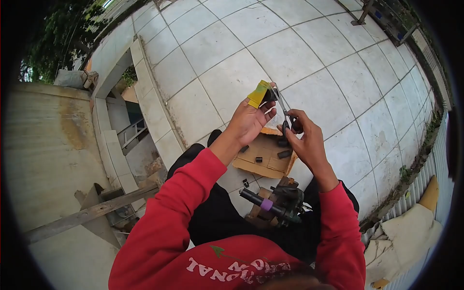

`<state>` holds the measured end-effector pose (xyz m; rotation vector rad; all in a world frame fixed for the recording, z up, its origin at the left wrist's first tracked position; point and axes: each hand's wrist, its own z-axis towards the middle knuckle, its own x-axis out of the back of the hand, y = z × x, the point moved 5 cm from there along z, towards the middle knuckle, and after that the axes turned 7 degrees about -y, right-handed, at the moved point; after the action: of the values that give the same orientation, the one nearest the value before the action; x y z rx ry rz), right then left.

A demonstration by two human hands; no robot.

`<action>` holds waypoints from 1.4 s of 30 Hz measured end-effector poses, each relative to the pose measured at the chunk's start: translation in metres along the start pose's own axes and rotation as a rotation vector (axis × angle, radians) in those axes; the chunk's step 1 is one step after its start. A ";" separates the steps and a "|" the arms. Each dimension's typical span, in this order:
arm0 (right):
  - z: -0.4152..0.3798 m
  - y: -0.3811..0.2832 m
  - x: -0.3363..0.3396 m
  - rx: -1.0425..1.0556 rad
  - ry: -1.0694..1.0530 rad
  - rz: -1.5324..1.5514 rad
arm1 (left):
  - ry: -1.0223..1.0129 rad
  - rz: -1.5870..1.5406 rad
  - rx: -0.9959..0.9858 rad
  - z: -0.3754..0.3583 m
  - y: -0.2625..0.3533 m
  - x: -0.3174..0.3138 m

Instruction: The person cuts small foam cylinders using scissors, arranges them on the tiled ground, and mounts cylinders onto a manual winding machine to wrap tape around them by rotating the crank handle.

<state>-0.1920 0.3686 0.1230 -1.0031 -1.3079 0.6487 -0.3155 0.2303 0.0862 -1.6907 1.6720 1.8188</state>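
My left hand [245, 123] is raised over the tiles, its fingers closed around a short black cylindrical piece [271, 95] with a yellow, green-marked strip [258, 94] against it. A pair of scissors [279, 100] is in my right hand [308, 144], with fingers in the dark handles. The scissor blades point up and away, right beside the black piece, overlapping it in this view. Below my hands lies a shallow cardboard box [260, 169] with several black cylindrical pieces [284, 154] in it.
Between my legs stands a dark clamp-like device [288, 200] holding a black rod with a purple band [266, 204]. A small black piece [246, 183] lies on the tiles beside the box. A wooden beam [92, 213] runs at the left; a metal frame [363, 13] stands far right.
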 end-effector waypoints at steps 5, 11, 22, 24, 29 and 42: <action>0.000 0.002 0.000 -0.015 -0.038 -0.058 | -0.020 0.007 -0.017 -0.001 -0.007 0.003; -0.002 0.002 0.000 0.035 -0.047 -0.096 | -0.009 -0.012 -0.021 -0.003 -0.001 -0.002; -0.001 0.011 -0.010 -0.016 -0.029 0.319 | 0.007 0.038 -0.051 -0.001 0.000 0.003; -0.001 0.003 -0.006 -0.123 -0.093 0.262 | -0.044 0.116 -0.028 -0.001 0.001 0.000; -0.001 0.001 -0.004 -0.046 -0.093 0.044 | -0.075 0.088 -0.046 -0.001 0.000 0.003; -0.001 0.004 -0.009 0.155 0.046 0.059 | -0.113 0.207 -0.041 0.000 0.006 0.006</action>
<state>-0.1917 0.3625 0.1150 -0.9271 -1.1730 0.7557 -0.3218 0.2251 0.0850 -1.4453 1.8324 2.0103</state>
